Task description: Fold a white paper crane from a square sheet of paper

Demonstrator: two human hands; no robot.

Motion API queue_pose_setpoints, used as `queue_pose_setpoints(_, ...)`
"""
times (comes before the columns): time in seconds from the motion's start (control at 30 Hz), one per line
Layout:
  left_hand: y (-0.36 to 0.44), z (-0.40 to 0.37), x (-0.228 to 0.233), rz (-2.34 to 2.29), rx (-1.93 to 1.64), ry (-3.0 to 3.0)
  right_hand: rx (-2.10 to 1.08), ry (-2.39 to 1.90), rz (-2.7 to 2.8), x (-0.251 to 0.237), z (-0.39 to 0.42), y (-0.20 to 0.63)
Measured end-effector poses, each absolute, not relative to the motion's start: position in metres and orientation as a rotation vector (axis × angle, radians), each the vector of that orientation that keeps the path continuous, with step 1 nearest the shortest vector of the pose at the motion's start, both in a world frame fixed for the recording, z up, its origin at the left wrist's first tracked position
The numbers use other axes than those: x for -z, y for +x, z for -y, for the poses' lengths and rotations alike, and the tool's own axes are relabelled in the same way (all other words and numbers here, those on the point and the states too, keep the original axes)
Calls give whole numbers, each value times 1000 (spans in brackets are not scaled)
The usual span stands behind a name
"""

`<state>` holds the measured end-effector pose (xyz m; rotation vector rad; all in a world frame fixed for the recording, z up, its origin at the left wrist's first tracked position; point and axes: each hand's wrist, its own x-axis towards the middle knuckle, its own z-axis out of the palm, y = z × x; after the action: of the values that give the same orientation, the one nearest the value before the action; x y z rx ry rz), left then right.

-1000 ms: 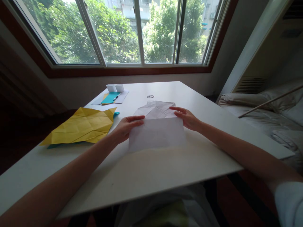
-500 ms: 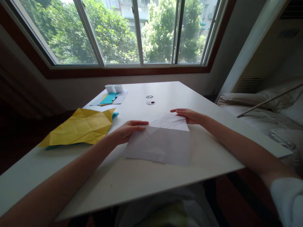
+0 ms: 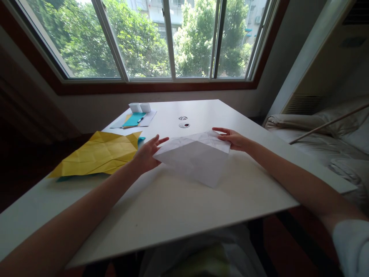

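White paper sheet (image 3: 196, 157): creased, light, limp, probably easily torn; held above the table (image 3: 173, 207) centre. Left hand (image 3: 147, 154) supports the left corner, fingers spread. Right hand (image 3: 235, 139) pinches the far right edge. Hold at 2 opposite edges

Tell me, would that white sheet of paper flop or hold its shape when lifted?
The white paper probably flops: it sags between the left hand and right hand. Its many creases may stiffen it slightly. It looks light, so a push would likely slide it across the table.

Bright window (image 3: 170, 38) backlight, dim room, wide-angle edge distortion
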<state>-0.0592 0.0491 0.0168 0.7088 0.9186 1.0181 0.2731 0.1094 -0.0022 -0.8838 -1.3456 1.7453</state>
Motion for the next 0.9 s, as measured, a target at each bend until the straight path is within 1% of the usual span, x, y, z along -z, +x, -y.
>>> queue_pose_setpoints(0.17,-52,-45,-20,-831,-1230,572,-1629,-872,1209,5,-105,265)
queue_pose_setpoints(0.3,-49,-45,-20,-764,-1397,527,-1598,-873,1144,6,-99,255)
queue_pose_setpoints(0.4,-50,-46,-18,-736,-1455,531,-1568,-847,1072,7,-96,248)
queue_pose_setpoints(0.57,-52,-48,-14,-744,-1360,643,-1493,-835,1025,11,-89,238)
queue_pose_setpoints(0.77,-46,-46,-6,-838,-1204,945,-1525,-840,1199,9,-72,227)
queue_pose_setpoints(0.9,-44,-43,-6,-945,-1091,1029,-1532,-758,1326,3,-66,227)
